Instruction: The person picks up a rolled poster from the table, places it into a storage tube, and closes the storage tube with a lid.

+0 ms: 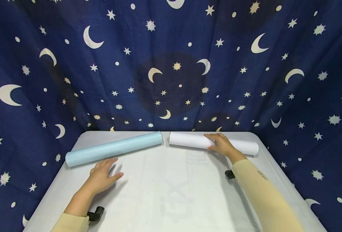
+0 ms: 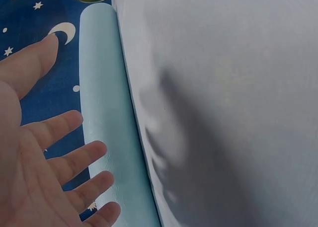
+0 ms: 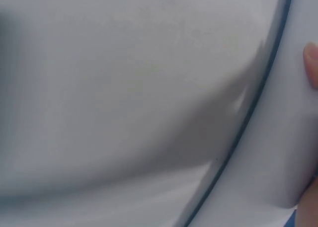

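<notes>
A light blue roll of smooth sheet material lies slantwise along the table's back left edge. My left hand is just in front of it, fingers spread and holding nothing. In the left wrist view the left hand's fingers overlap the blue roll; whether they touch it, I cannot tell. At the back right lies a white roll. My right hand grips it near its middle, thumb in front and fingers over the top. The right wrist view shows a thumb tip against the white roll.
A white cloth covers the table. Dark blue curtains with moons and stars stand behind it and at both sides. A small gap separates the inner ends of the rolls. Black wrist mounts show below both hands.
</notes>
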A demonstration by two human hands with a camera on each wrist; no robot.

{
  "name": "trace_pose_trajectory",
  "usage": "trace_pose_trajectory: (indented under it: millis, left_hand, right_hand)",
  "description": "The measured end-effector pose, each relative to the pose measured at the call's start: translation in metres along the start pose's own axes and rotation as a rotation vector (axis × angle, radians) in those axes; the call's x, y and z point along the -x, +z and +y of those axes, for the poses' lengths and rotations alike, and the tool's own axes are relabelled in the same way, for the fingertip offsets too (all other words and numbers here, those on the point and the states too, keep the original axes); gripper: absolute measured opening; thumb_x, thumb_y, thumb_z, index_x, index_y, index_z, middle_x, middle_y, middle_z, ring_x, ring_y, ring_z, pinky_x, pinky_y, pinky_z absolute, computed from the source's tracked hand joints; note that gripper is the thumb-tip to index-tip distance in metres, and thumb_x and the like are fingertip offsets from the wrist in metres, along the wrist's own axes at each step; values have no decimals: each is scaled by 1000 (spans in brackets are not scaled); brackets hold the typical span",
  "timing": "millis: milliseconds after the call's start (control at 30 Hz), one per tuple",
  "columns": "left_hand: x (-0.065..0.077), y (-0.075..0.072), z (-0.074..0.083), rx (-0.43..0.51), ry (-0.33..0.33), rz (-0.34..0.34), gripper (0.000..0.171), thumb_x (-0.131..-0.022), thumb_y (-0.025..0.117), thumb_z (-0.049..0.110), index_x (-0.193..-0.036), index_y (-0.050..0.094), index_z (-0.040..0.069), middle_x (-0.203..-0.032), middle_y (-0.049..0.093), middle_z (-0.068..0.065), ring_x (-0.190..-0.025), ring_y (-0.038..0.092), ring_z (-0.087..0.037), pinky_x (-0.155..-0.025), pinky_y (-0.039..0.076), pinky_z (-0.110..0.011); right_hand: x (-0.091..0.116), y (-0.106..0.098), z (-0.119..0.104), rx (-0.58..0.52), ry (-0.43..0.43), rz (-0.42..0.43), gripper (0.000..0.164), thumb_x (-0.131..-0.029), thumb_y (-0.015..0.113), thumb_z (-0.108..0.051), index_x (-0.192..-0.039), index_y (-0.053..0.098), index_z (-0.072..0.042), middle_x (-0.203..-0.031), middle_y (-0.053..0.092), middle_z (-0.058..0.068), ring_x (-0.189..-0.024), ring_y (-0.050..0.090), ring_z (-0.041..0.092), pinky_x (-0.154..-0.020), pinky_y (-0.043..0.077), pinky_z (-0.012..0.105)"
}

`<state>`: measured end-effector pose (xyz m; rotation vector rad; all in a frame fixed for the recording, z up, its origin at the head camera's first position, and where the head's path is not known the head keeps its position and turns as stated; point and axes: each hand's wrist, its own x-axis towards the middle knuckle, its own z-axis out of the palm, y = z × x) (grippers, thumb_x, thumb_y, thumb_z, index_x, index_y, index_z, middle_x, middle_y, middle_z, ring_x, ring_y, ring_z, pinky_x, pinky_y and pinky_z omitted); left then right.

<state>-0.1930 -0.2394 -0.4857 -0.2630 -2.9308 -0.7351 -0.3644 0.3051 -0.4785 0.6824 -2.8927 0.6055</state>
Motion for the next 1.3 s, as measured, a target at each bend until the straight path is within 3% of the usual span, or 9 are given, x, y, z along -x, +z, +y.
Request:
trace_pose_trajectory:
  millis: [467,800,1033,1300]
  left_hand:
    - [9,-1,-7,-43,16,8,74,-91,69,52,-145,50,6,-144,48,-25,-131,40,-54,-95,31,-75]
    - [17,-8,-4,-117,20,25,68,-92,69,45,-142,52,3,-142,48,-31,-128,43,-55,-98,31,-75]
    - [25,-14,-8,-161,4,39,65,-93,70,42,-143,52,4,-141,49,-29,-129,42,-53,-97,31,-74]
    - [30,-20,-10,-173,7,63,64,-93,70,41,-143,52,5,-141,49,-28,-129,41,-53,-97,30,-73]
  right_hand:
    - [-6,7,-2,-6,17,-17,71,-80,85,-21,-144,55,-13,-142,56,16,-126,46,40,-108,30,61]
    - [-8,-4,-9,65,-58,-5,58,-86,79,-16,-139,59,-3,-137,58,21,-128,49,43,-110,34,58]
    - [9,-18,-15,110,-46,28,47,-91,74,-16,-135,61,-1,-137,58,23,-130,47,45,-110,33,60]
    - [39,-44,-26,135,31,-69,42,-93,71,-18,-130,64,0,-135,59,25,-127,48,48,-108,36,61]
